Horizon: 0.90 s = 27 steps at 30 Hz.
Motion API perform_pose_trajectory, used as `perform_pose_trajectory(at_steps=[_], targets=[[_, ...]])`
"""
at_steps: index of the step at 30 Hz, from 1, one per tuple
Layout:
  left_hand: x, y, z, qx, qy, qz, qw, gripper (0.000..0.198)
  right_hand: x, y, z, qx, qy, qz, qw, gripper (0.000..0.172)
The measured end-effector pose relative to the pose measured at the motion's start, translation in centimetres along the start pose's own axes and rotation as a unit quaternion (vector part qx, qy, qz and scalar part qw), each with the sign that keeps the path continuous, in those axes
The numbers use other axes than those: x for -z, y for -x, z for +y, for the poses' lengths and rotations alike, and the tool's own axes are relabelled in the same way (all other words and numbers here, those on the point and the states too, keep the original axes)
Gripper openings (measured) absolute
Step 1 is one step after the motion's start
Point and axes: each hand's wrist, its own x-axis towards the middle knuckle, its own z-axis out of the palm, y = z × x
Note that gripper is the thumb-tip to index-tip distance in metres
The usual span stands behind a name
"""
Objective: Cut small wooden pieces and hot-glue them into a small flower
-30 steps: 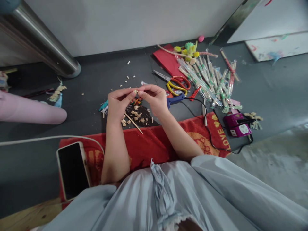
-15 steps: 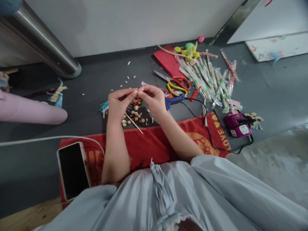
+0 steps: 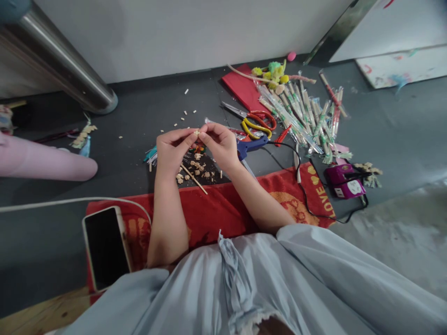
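My left hand (image 3: 172, 149) and my right hand (image 3: 220, 145) meet above the dark floor, fingertips pinched together on a small pale wooden piece (image 3: 197, 133). Below them lies a heap of similar small wooden bits (image 3: 197, 169) and a thin wooden stick (image 3: 193, 178). A blue glue gun (image 3: 250, 144) lies just right of my right hand, its black cord trailing to the right. Both forearms rest over a red towel (image 3: 216, 204).
Red and yellow scissors (image 3: 256, 122), a pile of wrapped chopsticks (image 3: 302, 116), a red folder (image 3: 244, 88) and a purple device (image 3: 344, 181) lie to the right. A phone (image 3: 104, 246) with a white cable sits at the left. A pink roll (image 3: 45, 160) and a steel post (image 3: 63, 65) are at far left.
My right hand has shifted slightly left; both hands keep pinching the small piece.
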Motion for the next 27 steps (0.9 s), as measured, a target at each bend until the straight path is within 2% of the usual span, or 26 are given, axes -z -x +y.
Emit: perform_pose_trajectory(at_steps=[8, 16, 23, 27], targets=[[-0.03, -0.06, -0.12, 0.003, -0.007, -0.001, 1.000, 0.021, -0.09, 0.09, 0.30, -0.015, 0.043, -0.016, 0.999, 0.042], [-0.13, -0.02, 0.18, -0.003, -0.019, 0.014, 1.000, 0.021, -0.32, 0.08, 0.21, 0.019, 0.005, 0.003, 1.000, 0.036], [-0.08, -0.02, -0.01, -0.008, -0.026, 0.014, 1.000, 0.017, -0.14, 0.00, 0.38, -0.015, 0.030, 0.010, 0.999, 0.041], [-0.06, -0.01, -0.03, -0.012, -0.027, 0.016, 0.999, 0.016, -0.02, -0.10, 0.64, -0.010, 0.013, 0.005, 1.000, 0.040]])
